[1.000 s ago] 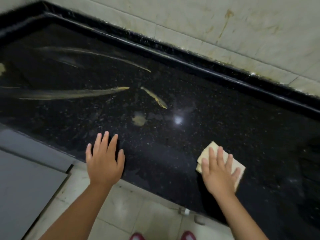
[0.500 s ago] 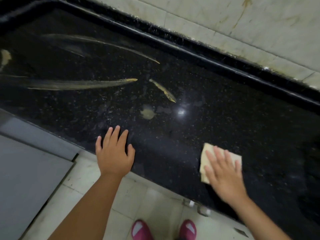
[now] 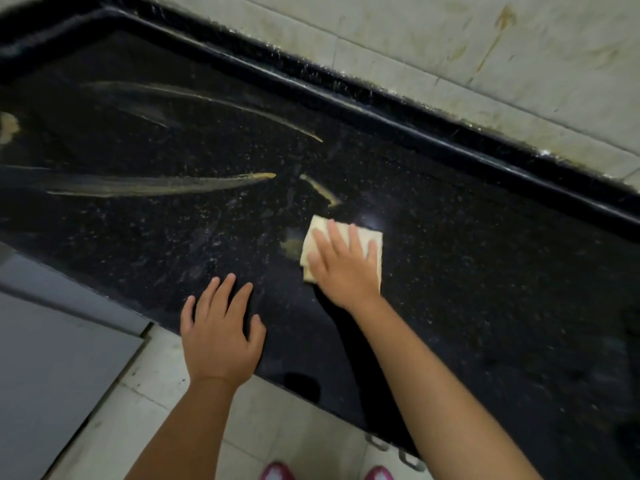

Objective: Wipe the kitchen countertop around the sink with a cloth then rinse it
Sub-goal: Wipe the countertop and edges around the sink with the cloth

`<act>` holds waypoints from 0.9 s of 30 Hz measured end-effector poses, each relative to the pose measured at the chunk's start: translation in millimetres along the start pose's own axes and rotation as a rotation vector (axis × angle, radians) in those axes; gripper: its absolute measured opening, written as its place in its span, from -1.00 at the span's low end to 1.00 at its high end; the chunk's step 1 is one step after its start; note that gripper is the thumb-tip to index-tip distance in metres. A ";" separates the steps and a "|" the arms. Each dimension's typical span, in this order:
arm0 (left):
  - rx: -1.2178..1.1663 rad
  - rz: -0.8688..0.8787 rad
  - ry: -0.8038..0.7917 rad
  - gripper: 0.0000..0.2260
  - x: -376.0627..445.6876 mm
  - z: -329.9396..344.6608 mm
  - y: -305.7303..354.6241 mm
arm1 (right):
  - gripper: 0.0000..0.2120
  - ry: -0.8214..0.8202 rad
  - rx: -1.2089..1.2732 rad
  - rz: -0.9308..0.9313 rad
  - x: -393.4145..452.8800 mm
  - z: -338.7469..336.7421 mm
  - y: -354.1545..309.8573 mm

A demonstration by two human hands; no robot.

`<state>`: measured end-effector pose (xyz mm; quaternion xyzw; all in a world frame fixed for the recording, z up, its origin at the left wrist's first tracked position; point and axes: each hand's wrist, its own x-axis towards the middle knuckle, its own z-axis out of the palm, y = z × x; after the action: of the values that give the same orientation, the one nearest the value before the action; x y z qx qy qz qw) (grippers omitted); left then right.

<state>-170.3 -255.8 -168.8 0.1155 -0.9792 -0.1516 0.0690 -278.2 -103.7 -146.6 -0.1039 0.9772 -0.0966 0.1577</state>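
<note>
Head view: black speckled countertop, bearing long tan streaks to the left and far side, unwiped. Right hand, fingers straight, presses a folded cream cloth flat at mid-counter, beside a small tan smear. Left hand, open, rests on the near edge. Wiping partly done; rinsing remains; no sink in view.

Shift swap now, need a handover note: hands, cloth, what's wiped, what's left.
Right hand: flat, fingers straight, pressing the folded beige cloth onto the black granite countertop, mid-counter.
Left hand: open, resting flat at the counter's front edge.
Done: nothing can be called wiped yet.
Left: small yellowish smear right beside the cloth; short streak above it; two long streaks further left. Then rinse; sink not in view.
</note>
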 end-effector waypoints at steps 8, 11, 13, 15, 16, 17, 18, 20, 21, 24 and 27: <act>0.028 0.020 0.025 -0.53 1.4 -0.8 -1.5 | -0.16 -0.066 -0.099 0.181 -102.6 -6.8 112.7; 0.022 0.010 0.013 -0.53 0.7 -1.2 -1.5 | -0.50 -0.010 -0.046 0.362 -60.0 -30.4 134.8; 0.020 0.015 0.018 -0.54 0.8 -1.9 0.1 | -0.52 0.039 0.009 0.434 -17.7 -46.5 136.9; 0.024 0.018 0.022 -0.55 1.7 -2.0 0.7 | -0.51 0.048 0.044 0.450 27.7 -58.0 130.0; 0.027 0.020 0.029 -0.55 1.6 -1.7 0.2 | -0.51 0.040 0.054 0.436 48.7 -62.0 121.3; 0.025 0.025 0.038 -0.56 1.6 -0.9 -0.4 | -0.51 0.029 0.058 0.409 68.0 -64.2 110.2; 0.020 0.031 0.052 -0.56 2.2 -0.3 -0.7 | -0.51 0.016 0.058 0.369 85.1 -65.4 96.7; 0.024 0.039 0.075 -0.56 2.9 0.5 -1.0 | -0.51 -0.013 0.041 0.245 108.7 -62.4 64.2; 0.030 0.042 0.084 -0.56 3.1 0.7 -1.1 | -0.51 -0.027 0.017 0.161 114.2 -58.2 46.8; 0.046 0.041 0.081 -0.56 3.0 0.1 -0.4 | -0.52 -0.042 -0.053 -0.077 105.0 -39.5 3.5; 0.053 0.016 0.063 -0.56 3.3 -0.4 0.0 | -0.51 -0.059 -0.137 -0.271 61.3 -17.1 -8.3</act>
<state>-173.4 -256.7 -168.1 0.1144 -0.9811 -0.1213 0.0980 -339.3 -123.3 -146.5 -0.2479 0.9535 -0.0470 0.1645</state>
